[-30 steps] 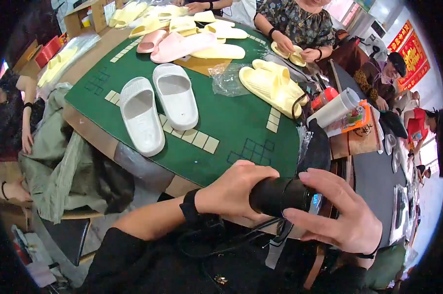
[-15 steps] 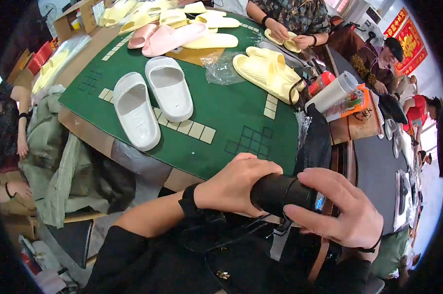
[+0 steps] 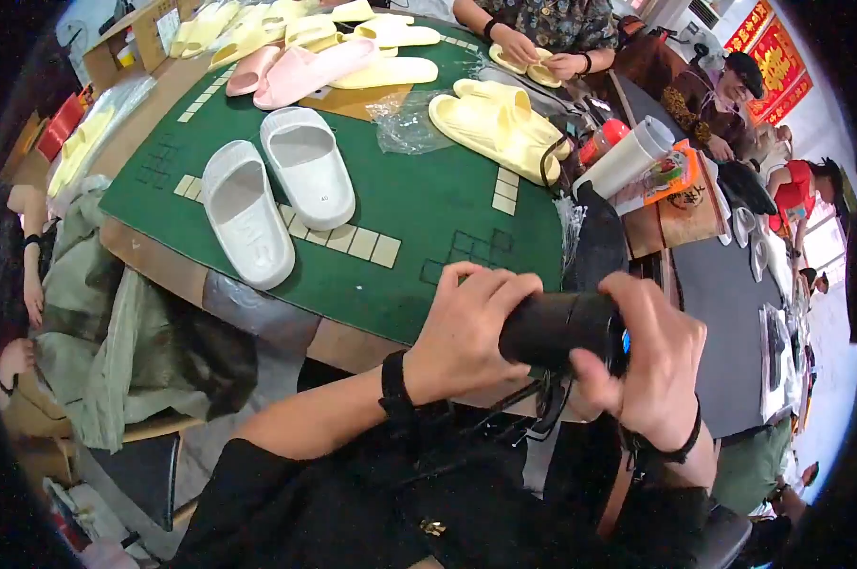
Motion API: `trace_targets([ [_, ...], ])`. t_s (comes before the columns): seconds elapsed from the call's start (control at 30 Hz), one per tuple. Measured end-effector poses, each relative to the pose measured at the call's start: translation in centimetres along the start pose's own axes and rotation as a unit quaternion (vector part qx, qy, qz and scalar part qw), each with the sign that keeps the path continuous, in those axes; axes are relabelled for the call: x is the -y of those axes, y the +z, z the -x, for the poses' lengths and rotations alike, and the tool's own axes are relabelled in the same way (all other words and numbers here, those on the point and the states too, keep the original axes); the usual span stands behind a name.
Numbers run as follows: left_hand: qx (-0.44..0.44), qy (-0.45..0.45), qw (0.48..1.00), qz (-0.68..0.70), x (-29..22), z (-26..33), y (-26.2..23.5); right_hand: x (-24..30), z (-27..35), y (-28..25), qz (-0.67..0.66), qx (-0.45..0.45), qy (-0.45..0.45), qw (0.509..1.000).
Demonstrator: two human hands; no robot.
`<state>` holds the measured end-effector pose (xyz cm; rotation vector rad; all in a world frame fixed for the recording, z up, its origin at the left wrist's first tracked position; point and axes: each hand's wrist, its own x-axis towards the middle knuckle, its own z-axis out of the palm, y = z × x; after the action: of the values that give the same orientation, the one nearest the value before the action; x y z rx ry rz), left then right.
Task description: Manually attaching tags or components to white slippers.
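Both my hands hold a black cylinder (image 3: 556,327) just above my lap, at the near edge of the green table (image 3: 419,204). My left hand (image 3: 466,327) wraps its left end, a black band on that wrist. My right hand (image 3: 651,365) grips its right end, where a small blue spot shows. A black strap or cord hangs below the cylinder. Two white slippers (image 3: 272,190) lie side by side on the green mat, to the left of my hands and apart from them.
Yellow slippers (image 3: 490,119) and pink slippers (image 3: 300,66) lie farther back, beside a crumpled clear bag (image 3: 405,119). Another person's hands (image 3: 537,52) hold a yellow slipper at the far edge. A white roll (image 3: 628,156) and a dark side table (image 3: 722,313) stand right. Green cloth (image 3: 101,322) hangs left.
My right hand has turned over the cylinder's right end, fingers now curled down around it. The view has shifted slightly; the slippers on the table lie as before.
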<state>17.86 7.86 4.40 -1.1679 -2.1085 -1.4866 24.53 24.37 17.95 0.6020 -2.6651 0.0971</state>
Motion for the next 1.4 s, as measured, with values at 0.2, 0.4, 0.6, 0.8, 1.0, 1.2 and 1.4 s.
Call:
trace_targets([
  [0.2, -0.036, -0.048, 0.998, -0.034, 0.0, -1.3, 0.9, 0.6, -0.8, 0.9, 0.057, -0.046, 0.112, 0.991],
  [0.4, 0.046, -0.027, 0.994, 0.091, 1.2, -0.8, -0.1, -2.6, -0.5, 0.2, -0.036, 0.011, -0.184, 0.982],
  [0.6, 0.043, -0.029, 0.994, 0.1, -0.5, -1.0, 0.9, -1.0, -0.6, -0.3, 0.006, -0.049, -0.1, 0.994],
  [0.8, -0.017, -0.036, 0.999, 0.029, -1.8, -2.3, 2.4, -0.1, -0.9, -0.6, 0.024, -0.117, 0.05, 0.992],
  [1.0, -0.019, 0.014, 0.999, 0.04, -2.9, -5.5, 2.2, -1.9, -0.9, -3.6, 0.013, -0.177, 0.042, 0.983],
  [1.2, 0.017, -0.02, 0.994, 0.109, 0.7, -7.0, -1.8, -5.8, 0.4, -8.7, 0.127, -0.249, 0.172, 0.945],
  [1.4, 0.004, -0.206, 0.935, 0.288, 4.9, -5.9, -4.3, -11.7, 0.9, -8.0, 0.27, -0.195, 0.148, 0.931],
])
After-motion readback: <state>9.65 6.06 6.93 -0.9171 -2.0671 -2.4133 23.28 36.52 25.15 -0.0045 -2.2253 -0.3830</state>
